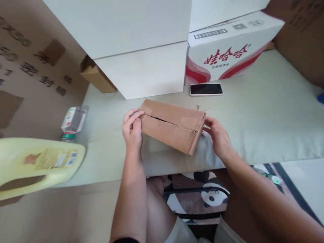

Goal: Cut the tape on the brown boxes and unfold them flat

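Observation:
A flat brown cardboard box (169,130) is tilted above the front of the pale green cloth surface. A ragged dark slit runs lengthwise along its taped seam. My left hand (133,128) grips its left end, thumb and fingers closed on the corner. At the opposite end, my right hand (218,136) has its fingers curled against the edge, with some fingertips hidden behind the cardboard. Crumpled clear plastic (207,150) shows beneath that right end.
A phone (206,89) lies behind the box, before a white-and-red carton (227,57) and stacked white boxes (149,72). On the left are a clear plastic bottle (73,121), a large yellow jug (50,162) and a small brown box (100,79) near a big carton (37,77).

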